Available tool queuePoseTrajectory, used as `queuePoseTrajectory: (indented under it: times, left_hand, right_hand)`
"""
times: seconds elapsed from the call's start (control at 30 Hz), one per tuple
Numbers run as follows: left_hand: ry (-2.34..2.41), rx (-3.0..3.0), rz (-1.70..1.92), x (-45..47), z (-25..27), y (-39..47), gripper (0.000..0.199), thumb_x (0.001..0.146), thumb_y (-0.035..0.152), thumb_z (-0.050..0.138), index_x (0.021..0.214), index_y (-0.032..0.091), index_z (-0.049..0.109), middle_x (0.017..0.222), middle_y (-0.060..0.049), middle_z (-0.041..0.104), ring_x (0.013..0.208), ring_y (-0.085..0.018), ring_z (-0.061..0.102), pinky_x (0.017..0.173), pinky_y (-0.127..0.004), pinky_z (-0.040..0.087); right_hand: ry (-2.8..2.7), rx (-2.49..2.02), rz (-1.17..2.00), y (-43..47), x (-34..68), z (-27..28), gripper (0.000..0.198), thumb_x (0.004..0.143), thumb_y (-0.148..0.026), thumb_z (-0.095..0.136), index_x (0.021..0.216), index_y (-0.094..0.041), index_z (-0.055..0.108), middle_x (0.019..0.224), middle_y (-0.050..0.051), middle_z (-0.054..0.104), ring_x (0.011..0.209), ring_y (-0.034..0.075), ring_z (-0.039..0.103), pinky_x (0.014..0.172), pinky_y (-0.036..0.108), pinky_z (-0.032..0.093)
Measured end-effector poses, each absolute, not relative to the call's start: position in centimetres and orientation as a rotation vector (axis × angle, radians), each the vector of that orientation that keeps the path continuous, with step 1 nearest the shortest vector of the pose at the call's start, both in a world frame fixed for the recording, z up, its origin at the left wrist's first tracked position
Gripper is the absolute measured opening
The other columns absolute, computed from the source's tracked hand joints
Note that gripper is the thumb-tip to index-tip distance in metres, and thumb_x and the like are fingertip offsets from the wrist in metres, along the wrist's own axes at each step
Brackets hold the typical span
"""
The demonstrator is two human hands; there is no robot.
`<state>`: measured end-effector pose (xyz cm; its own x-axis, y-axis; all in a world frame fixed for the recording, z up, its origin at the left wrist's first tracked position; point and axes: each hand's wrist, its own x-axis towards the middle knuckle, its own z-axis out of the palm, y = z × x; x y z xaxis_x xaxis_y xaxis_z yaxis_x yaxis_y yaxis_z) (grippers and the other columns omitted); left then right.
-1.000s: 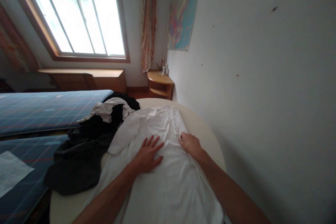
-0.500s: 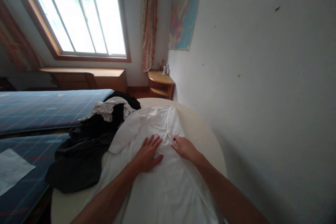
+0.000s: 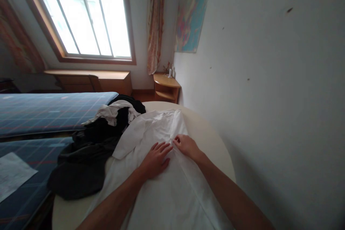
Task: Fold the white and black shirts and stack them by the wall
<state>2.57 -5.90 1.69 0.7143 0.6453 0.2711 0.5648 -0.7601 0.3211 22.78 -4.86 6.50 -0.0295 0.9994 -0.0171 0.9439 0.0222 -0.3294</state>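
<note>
A white shirt (image 3: 167, 194) lies spread on a round cream table (image 3: 212, 140). My left hand (image 3: 155, 159) rests flat on the shirt's middle, fingers together and pointing right. My right hand (image 3: 185, 146) sits just beside it, pinching the shirt's fabric edge between thumb and fingers. The fingertips of both hands nearly touch. One short sleeve (image 3: 126, 143) sticks out to the left.
A heap of dark and white clothes (image 3: 91, 151) lies at the table's left, spilling onto a blue plaid bed (image 3: 45, 111). A white paper (image 3: 13, 174) lies on the bed. The wall runs close along the right. A window, curtain, wooden shelf (image 3: 165, 87) and map stand beyond.
My right hand has drawn the shirt's edge leftward toward the middle. My left hand stayed on the cloth and its fingers have closed together.
</note>
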Motion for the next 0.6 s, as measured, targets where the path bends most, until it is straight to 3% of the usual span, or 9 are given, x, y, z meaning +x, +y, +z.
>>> queuePoseTrajectory:
  times: [0.17,0.37,0.6]
  left_hand:
    - [0.759,2.734,0.471,3.0,2.5,-6.3,0.066,0.085,0.022,0.058,0.148,0.031,0.042,0.163,-0.004,0.026,0.146,-0.029,0.03,0.118,-0.049,0.027]
    - [0.696,2.666,0.348,2.9,2.9,-6.3,0.069,0.086,0.025,0.056,0.151,0.034,0.034,0.158,-0.001,0.037,0.147,-0.028,0.029,0.121,-0.052,0.021]
    - [0.717,2.614,0.338,3.0,2.9,-6.0,0.069,0.083,0.024,0.058,0.149,0.034,0.039,0.157,-0.002,0.039,0.145,-0.028,0.032,0.121,-0.051,0.021]
  right_hand:
    - [-2.046,-1.996,0.222,0.7,22.5,6.2,0.034,0.098,-0.022,0.042,0.123,-0.02,0.064,0.131,0.008,0.063,0.116,0.017,0.059,0.099,0.024,0.041]
    - [-1.978,-2.11,0.178,7.4,23.1,6.4,0.037,0.097,-0.019,0.04,0.127,-0.019,0.063,0.133,0.011,0.06,0.119,0.021,0.058,0.099,0.028,0.042]
    - [-1.771,-2.328,0.164,11.6,23.6,5.6,0.04,0.096,-0.032,0.049,0.131,-0.014,0.056,0.128,0.02,0.061,0.113,0.026,0.063,0.093,0.034,0.047]
